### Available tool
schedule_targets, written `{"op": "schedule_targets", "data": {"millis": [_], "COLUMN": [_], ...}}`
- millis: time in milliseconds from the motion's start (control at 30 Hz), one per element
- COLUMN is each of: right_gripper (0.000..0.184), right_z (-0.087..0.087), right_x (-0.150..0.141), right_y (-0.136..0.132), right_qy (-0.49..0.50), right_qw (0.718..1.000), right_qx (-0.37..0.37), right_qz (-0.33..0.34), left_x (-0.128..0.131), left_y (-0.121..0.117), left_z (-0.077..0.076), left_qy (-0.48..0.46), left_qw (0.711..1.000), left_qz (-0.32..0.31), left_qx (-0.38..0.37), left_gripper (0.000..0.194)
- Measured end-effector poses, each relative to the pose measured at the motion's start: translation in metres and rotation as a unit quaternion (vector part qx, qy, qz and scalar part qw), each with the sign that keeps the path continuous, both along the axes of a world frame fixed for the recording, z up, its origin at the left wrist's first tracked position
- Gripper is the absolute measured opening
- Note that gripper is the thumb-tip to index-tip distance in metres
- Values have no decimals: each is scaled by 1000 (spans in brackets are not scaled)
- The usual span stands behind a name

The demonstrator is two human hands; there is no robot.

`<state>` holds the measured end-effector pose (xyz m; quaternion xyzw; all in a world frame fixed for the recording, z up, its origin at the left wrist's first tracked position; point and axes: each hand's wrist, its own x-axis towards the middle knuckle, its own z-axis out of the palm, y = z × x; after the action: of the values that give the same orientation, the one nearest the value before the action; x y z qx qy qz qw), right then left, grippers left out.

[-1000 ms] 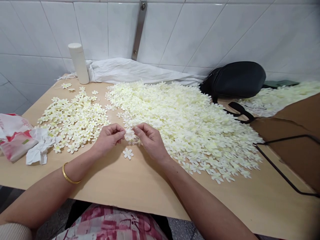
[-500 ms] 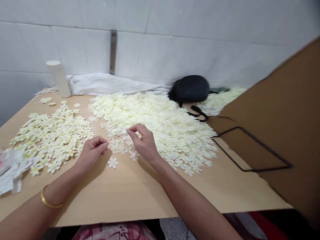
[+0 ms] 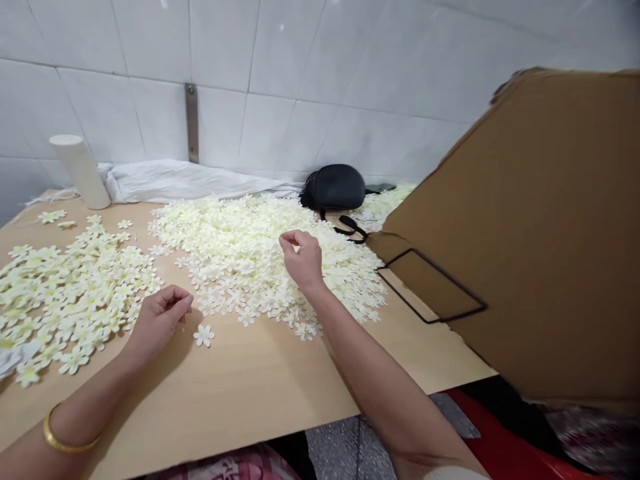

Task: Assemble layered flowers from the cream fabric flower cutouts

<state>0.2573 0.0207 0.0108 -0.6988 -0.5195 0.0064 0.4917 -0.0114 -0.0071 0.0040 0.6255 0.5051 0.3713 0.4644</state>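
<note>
My right hand point(image 3: 303, 259) hovers over a big heap of cream-white fabric flowers point(image 3: 240, 243) in the middle of the wooden table point(image 3: 260, 387). Its thumb and fingers are pinched together; what they hold, if anything, is too small to see. My left hand point(image 3: 159, 321) rests on the table with fingers curled in, and its contents are hidden. It lies between a flatter spread of the same flowers point(image 3: 65, 280) on the left and a single flower point(image 3: 203, 335) lying alone just to its right.
A white cylinder bottle point(image 3: 80, 171) and crumpled white cloth point(image 3: 175, 180) stand along the tiled back wall. A black bag point(image 3: 334, 188) sits behind the heap. A large cardboard box point(image 3: 530, 233) with a black wire loop point(image 3: 434, 288) fills the right side.
My hands have parted: the right rose and moved back over the heap, the left dropped to the table. The view swung right, so the cardboard box now fills that side.
</note>
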Motion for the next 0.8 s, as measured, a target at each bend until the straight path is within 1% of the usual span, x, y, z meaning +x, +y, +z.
{"op": "schedule_targets", "data": {"millis": [67, 133, 167, 233, 300, 333, 400, 467, 500, 567, 633, 700, 800], "right_gripper": [13, 14, 15, 15, 12, 11, 10, 10, 11, 13, 13, 12, 11], "right_z": [-3, -6, -7, -11, -15, -18, -23, -27, -28, -26, -21, -14, -8], "right_x": [-20, -42, -52, -71, -85, -91, -100, -104, -105, -103, -100, -98, -101], "right_y": [-18, -39, -48, -64, -74, -77, -78, -75, -72, -65, -58, -51, -44], "right_qy": [-50, -88, -105, -138, -180, -206, -258, -286, -286, -255, -207, -165, -141], "right_qw": [996, 980, 967, 932, 896, 881, 860, 855, 859, 879, 903, 920, 922], "right_qx": [18, 12, -3, -48, -88, -102, -118, -125, -125, -115, -89, -63, -44], "right_qz": [67, 176, 230, 332, 397, 414, 424, 413, 406, 386, 366, 351, 358], "left_x": [2, 4, 4, 5, 5, 5, 5, 5, 5, 4, 4, 4, 5], "left_y": [-2, -4, -4, -2, -2, -2, -3, -4, -4, -4, -3, -3, -4], "left_z": [2, 3, 3, 0, -1, -2, -2, -2, -2, -2, -3, -3, -5], "left_qy": [13, 6, -7, -27, -41, -44, -45, -47, -49, -58, -68, -82, -125], "left_qw": [1000, 1000, 1000, 999, 999, 999, 999, 999, 999, 998, 997, 995, 985], "left_qz": [13, 11, 10, 12, 13, 12, 11, 10, 9, 5, -11, -40, -81], "left_qx": [4, 10, 11, 12, 9, 7, 1, -2, -4, -10, -24, -49, -87], "left_gripper": [18, 16, 16, 16, 16, 16, 16, 16, 16, 15, 17, 19, 20]}}
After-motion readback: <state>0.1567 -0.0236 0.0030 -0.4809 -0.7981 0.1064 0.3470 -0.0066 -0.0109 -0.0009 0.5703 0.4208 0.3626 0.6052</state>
